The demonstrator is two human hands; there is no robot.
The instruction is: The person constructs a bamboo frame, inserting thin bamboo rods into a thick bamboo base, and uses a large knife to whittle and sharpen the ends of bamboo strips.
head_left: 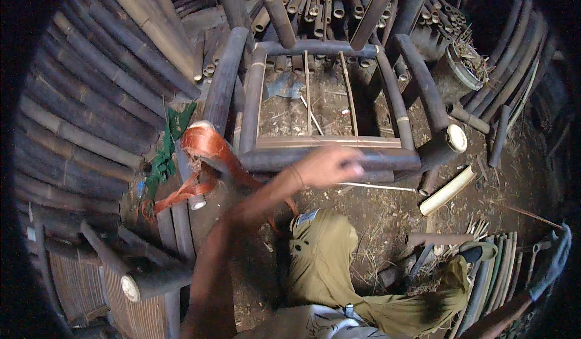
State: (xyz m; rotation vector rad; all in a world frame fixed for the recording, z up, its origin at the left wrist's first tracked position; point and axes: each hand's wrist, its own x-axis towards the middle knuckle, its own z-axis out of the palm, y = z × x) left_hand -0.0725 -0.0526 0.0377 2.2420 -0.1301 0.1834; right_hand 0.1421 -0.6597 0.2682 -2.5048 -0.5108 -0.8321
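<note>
Reaching in from the lower edge of the head view, the person's bare left hand point(330, 166) lies over the dark, round bamboo front rail point(390, 160) of a low, dark bamboo chair frame point(395, 100). Its fingers are bent and close together; blur hides whether they pinch anything. The chair frame stands upright before the person, its open seat crossed by two thin, pale bamboo slats point(348, 88), with flat, light-brown bamboo strips point(327, 141) lying along the front rail's inner side.

A shiny orange-red bundle of fibre ribbon point(209, 142) drapes over the left front end of the frame, its strands trailing near the left forearm. Just beside it hangs a ragged green cloth strip point(163, 160).

At the dim right rim, the right hand point(555, 259) is well apart from the frame, near the end of a thin reddish strand point(526, 213); I cannot tell how its fingers stand. Between that hand and the frame, a pale split bamboo piece point(448, 190) lies on the brown dirt floor point(387, 218).
</note>
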